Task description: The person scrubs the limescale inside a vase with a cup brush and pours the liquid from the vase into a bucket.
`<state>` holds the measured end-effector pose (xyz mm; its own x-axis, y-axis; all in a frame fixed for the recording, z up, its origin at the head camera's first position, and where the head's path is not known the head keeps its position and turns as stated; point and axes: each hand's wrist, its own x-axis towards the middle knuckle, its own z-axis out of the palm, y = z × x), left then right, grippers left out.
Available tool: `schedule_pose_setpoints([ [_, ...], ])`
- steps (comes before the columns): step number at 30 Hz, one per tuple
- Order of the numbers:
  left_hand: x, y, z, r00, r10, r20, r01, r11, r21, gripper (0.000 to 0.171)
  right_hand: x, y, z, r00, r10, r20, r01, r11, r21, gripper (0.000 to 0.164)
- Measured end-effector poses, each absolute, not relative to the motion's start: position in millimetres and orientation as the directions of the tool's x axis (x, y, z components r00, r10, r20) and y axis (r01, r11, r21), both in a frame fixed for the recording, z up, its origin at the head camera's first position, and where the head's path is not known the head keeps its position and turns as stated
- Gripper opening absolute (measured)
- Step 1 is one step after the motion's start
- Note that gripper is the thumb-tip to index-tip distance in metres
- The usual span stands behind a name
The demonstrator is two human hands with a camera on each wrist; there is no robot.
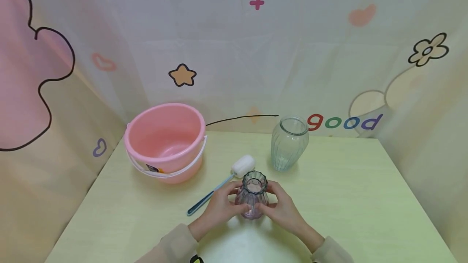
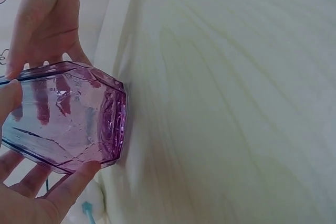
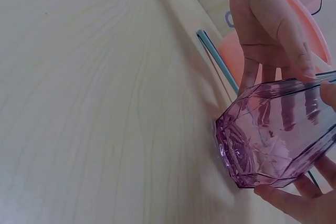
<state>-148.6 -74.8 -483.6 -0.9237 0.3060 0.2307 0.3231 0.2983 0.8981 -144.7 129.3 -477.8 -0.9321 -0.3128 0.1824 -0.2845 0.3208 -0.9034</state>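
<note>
Both our hands wrap the purple vase (image 1: 252, 193) in the head view: left hand (image 1: 219, 208) curled on its left side, right hand (image 1: 282, 209) on its right, fingers bent round the glass. Vase stands upright on the table (image 1: 347, 198), near the front edge, mouth up. Just behind it lies a brush (image 1: 219, 188), white sponge head by the vase rim, blue handle running front-left under our left hand. Pink bucket (image 1: 164, 141) sits back-left; clear vase (image 1: 289, 143) back-right, well apart from ours. Left wrist view: vase (image 2: 68, 119) w/ its base against the table (image 2: 236, 103), our left hand (image 2: 31, 192) below w/ a fingertip on the faceted wall, right hand (image 2: 47, 19) on the far side. Right wrist view: same grip, vase (image 3: 278, 135) base on the table (image 3: 94, 103), right hand (image 3: 307, 198) under it, left hand (image 3: 268, 30) across, brush (image 3: 218, 59) handle and bucket (image 3: 315, 30) behind.
</note>
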Motion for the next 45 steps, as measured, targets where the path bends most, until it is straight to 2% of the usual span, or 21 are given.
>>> schedule_pose_setpoints([
  [12, -150, -76, -483, -0.929, 0.321, 0.182, 0.283, 0.301, 0.911, 0.060, -133, 122, -438, -0.919, -0.351, 0.177, -0.303, 0.345, -0.888, 0.056],
  [21, -149, -77, -483, -0.929, 0.333, 0.161, 0.274, 0.330, 0.903, 0.061, -131, 120, -441, -0.918, -0.339, 0.206, -0.328, 0.357, -0.875, 0.057],
  [28, -152, -83, -481, -0.902, 0.415, 0.118, 0.264, 0.313, 0.912, 0.064, -136, 121, -453, -0.918, -0.335, 0.214, -0.337, 0.367, -0.867, 0.059],
  [34, -153, -93, -474, -0.886, 0.433, 0.167, 0.363, 0.423, 0.830, 0.063, -146, 127, -480, -0.916, -0.323, 0.238, -0.370, 0.450, -0.813, 0.063],
  [37, -154, -102, -468, -0.883, 0.421, 0.208, 0.408, 0.468, 0.783, 0.059, -148, 130, -484, -0.898, -0.338, 0.281, -0.416, 0.447, -0.792, 0.064],
  [45, -156, -129, -465, -0.927, 0.337, 0.163, 0.353, 0.643, 0.679, 0.051, -153, 130, -484, -0.856, -0.415, 0.309, -0.485, 0.433, -0.760, 0.073],
])
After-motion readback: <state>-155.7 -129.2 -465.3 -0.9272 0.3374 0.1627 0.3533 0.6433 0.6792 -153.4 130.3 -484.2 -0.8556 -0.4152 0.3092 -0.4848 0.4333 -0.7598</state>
